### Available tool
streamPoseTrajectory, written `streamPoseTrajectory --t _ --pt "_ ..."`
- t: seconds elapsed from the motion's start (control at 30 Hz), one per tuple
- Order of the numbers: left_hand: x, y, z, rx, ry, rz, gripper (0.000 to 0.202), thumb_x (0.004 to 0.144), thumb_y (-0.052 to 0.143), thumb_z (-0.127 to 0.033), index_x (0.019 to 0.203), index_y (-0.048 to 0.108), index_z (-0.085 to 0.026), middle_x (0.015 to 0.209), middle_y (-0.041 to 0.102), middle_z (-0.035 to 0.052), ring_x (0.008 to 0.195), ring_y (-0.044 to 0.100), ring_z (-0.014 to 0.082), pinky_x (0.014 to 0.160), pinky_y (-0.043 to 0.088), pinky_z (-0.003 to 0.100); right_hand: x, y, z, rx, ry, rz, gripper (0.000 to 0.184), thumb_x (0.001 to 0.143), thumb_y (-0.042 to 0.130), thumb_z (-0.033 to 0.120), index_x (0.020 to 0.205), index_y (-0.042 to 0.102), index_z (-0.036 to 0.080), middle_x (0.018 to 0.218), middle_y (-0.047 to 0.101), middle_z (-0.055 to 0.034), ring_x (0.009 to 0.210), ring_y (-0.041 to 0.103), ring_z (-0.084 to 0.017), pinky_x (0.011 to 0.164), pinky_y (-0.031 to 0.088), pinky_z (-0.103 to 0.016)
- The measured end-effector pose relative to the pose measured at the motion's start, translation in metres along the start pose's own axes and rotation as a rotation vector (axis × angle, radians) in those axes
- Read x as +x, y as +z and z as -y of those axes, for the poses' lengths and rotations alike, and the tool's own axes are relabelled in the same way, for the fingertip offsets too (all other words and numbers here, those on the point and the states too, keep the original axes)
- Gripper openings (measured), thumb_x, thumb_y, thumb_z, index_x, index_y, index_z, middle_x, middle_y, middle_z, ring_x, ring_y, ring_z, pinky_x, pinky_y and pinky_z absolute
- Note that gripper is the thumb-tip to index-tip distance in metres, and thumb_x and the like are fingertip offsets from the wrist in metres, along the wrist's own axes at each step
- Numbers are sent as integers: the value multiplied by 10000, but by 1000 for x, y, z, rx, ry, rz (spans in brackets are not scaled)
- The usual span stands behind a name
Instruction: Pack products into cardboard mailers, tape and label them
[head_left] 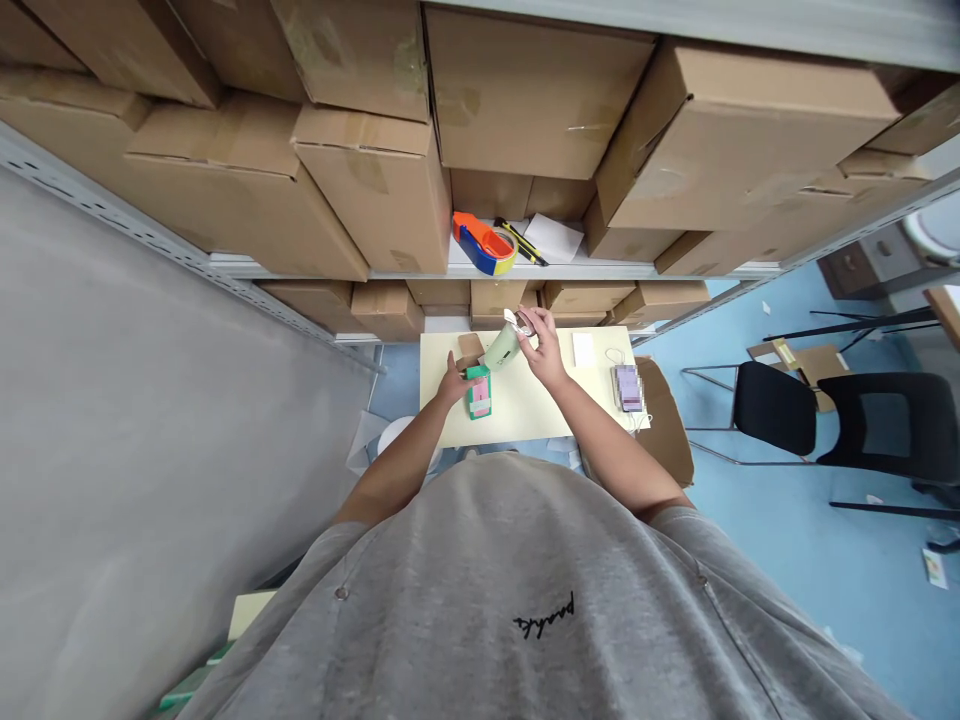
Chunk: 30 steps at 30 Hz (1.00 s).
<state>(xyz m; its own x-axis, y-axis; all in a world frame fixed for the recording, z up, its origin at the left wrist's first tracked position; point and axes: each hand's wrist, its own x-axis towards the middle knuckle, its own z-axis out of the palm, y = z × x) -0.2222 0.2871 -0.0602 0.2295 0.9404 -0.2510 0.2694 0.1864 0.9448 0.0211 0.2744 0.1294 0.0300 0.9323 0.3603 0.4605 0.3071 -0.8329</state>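
From my remote seat, my right hand [543,352] pinches a pale green cylindrical container [500,349] near its white end, tilted above the cream rectangular table [525,412]. My left hand [452,384] has fingers apart by a green-and-pink flat box [480,399] — whether it grips, I can't tell. I judge the work midway — container raised, not yet set down. Brown cardboard boxes [536,90] stand beyond.
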Motion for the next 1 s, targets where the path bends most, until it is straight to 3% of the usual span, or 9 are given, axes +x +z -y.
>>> streamPoseTrajectory --t 0.1,0.27,0.37,0.5,0.57,0.63,0.73,0.83,1.0 --pt "5 1 -6 117 -301 -24 1337 753 911 -450 1689 35 -72 1374 689 236 1204 706 325 1008 536 421 1 1 1 57 -35 -14 529 1059 502 604 1459 634 284 1349 572 -129 1336 574 -293 1207 467 -506" --pt "1 7 -16 201 -374 -88 1081 790 876 -453 1619 311 -51 1413 652 287 1330 636 415 1075 503 480 -5 3 4 114 -34 25 496 1041 547 631 1380 687 297 1311 622 -118 1272 633 -274 1166 517 -483" --pt "-3 12 -27 185 -286 -136 870 865 792 -487 1550 441 -82 1458 618 268 1423 558 402 1167 441 500 -6 2 5 114 2 31 517 1029 549 664 1359 703 297 1307 636 -116 1256 640 -276 1144 529 -482" --pt "-16 23 -62 122 -20 -212 571 1061 458 -528 1518 512 -189 1594 513 156 1538 433 275 1282 323 454 -3 -2 2 125 45 -2 497 1024 565 658 1325 727 297 1301 665 -113 1247 641 -279 1135 517 -477" --pt "-28 32 -87 10 160 -103 570 1085 381 -564 1533 508 -235 1562 553 122 1486 499 249 1257 370 431 -1 -3 1 147 78 -33 483 1018 577 653 1309 735 301 1300 681 -109 1234 645 -281 1120 518 -471" --pt "-41 43 -112 -84 294 72 624 1057 462 -614 1574 462 -265 1577 544 112 1481 502 267 1251 379 442 3 -3 1 171 125 -78 488 1002 593 661 1302 734 302 1297 696 -103 1216 651 -284 1096 525 -462" --pt "-54 59 -144 -90 330 65 680 1018 549 -648 1581 445 -280 1579 537 109 1482 494 290 1244 383 446 7 -1 5 225 191 -129 572 964 629 691 1363 693 286 1305 710 -101 1177 669 -285 1076 534 -452" --pt "-56 68 -163 -122 316 -6 645 1031 516 -657 1562 464 -294 1525 580 105 1444 530 288 1210 425 449 7 1 13 280 248 -120 726 960 582 745 1512 582 274 1412 677 -107 1239 656 -290 1133 502 -459" --pt "-54 72 -180 -142 324 -101 580 1051 425 -683 1466 574 -305 1405 637 103 1371 577 274 1184 453 455 -7 3 31 367 271 -36 860 984 442 803 1680 360 303 1677 462 -35 1592 348 -240 1336 237 -427"
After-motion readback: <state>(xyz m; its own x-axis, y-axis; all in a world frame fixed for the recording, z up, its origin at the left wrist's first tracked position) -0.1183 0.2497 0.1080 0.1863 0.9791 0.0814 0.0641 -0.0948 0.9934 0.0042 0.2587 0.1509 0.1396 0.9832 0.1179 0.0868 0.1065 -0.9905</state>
